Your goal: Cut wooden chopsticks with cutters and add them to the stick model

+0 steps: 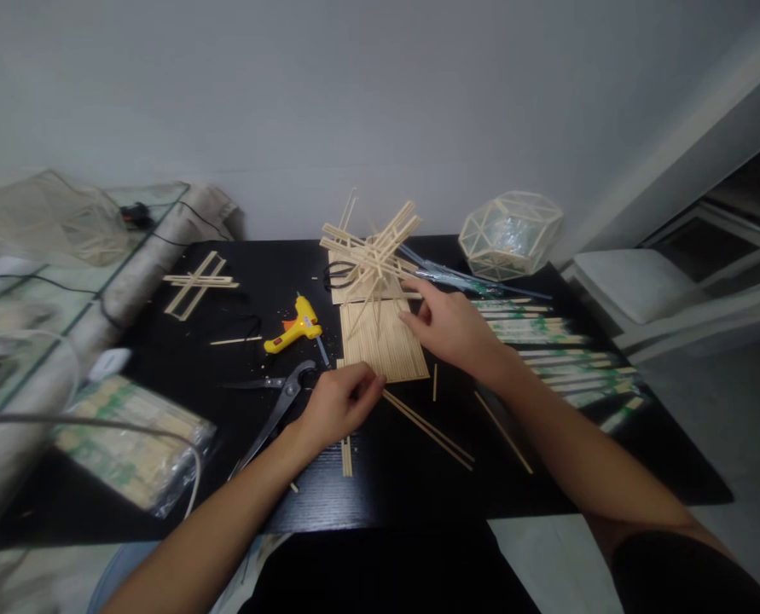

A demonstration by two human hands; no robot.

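1. black table (405,486): i see it under both hands, carrying everything.
2. stick mat (383,345): flat between my two hands, its near-left corner at the left fingertips.
3. stick frame (370,256): it stands on the mat's far end, just beyond the right fingertips.
4. right hand (456,328): fingers spread apart, tips at the frame's lower sticks and the mat's right edge, clamped on nothing.
5. left hand (338,408): fingers curled together at the mat's corner; i cannot tell whether they pinch anything.
6. black cutters (277,409): just left of the left hand.
7. yellow glue gun (293,328): beyond the left hand.
8. loose sticks (427,426): right of the left hand.
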